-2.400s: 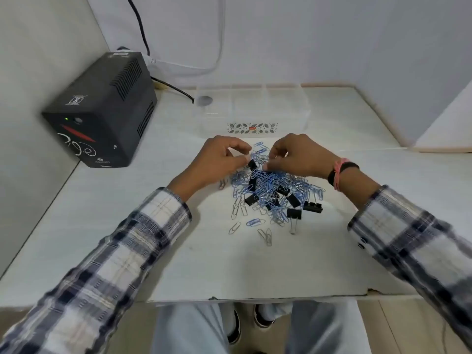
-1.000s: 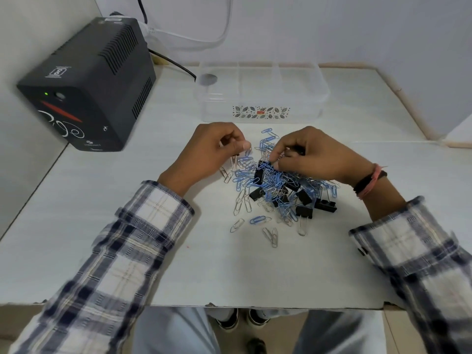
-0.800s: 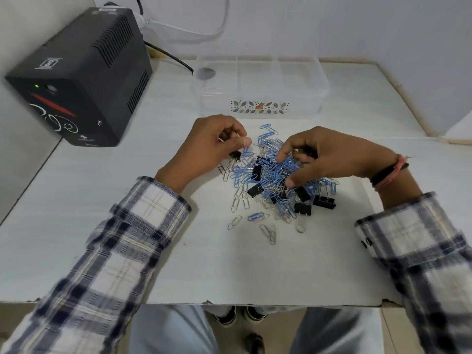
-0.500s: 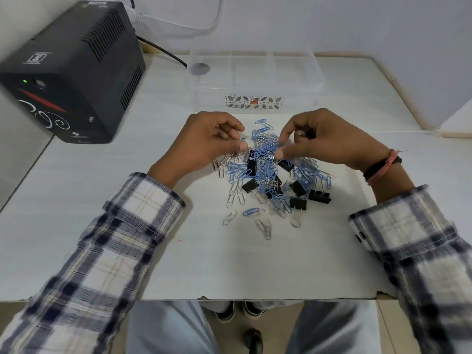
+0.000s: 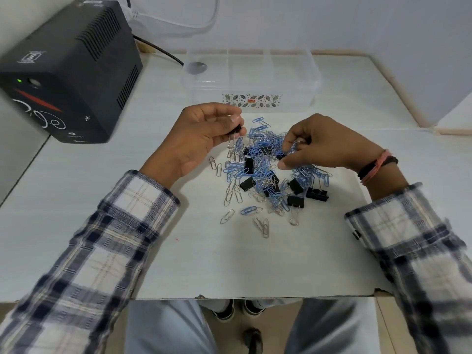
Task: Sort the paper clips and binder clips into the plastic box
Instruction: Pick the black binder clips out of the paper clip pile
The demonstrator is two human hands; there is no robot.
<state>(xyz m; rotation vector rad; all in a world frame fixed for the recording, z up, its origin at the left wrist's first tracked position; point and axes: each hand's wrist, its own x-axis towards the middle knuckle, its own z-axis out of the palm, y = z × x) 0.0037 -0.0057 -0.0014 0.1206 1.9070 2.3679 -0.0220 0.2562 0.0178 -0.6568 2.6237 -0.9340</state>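
- Left hand [image 5: 201, 139]: raised just above the left edge of the pile, fingers curled, thumb and fingertips pinching a black binder clip [image 5: 236, 130] whose wire handle hangs downward.
- Right hand [image 5: 321, 144]: over the pile's upper right part, fingers curled and pinching at tangled blue clips; exactly which clip it grips is unclear, since the fingers hide it.
- Pile of paper clips [image 5: 263, 162]: blue and silver clips mixed with black binder clips [image 5: 295, 201], heaped at mid-tabletop; several silver clips lie loose toward the near edge.
- Plastic box [image 5: 251, 75]: clear, with dividers, standing toward the far edge of the tabletop [image 5: 178, 251], just beyond the pile.
- Black power unit [image 5: 69, 72]: at the far left corner, green light lit.
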